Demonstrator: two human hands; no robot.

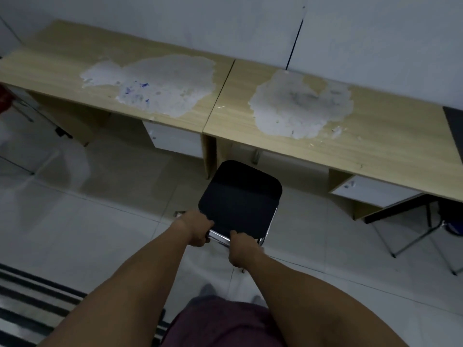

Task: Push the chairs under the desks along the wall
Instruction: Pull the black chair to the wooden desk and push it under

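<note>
A black padded chair with a chrome frame stands on the tiled floor just in front of the right wooden desk. Its front edge sits close to the desk's opening. My left hand grips the chrome bar at the chair's near left corner. My right hand grips the same bar a little to the right. A second wooden desk adjoins on the left along the white wall. Both desktops carry large worn white patches.
Another chair with a metal frame is partly under the right desk's far end. White drawer units hang under both desks. A red object shows at the left edge. A striped mat lies at bottom left.
</note>
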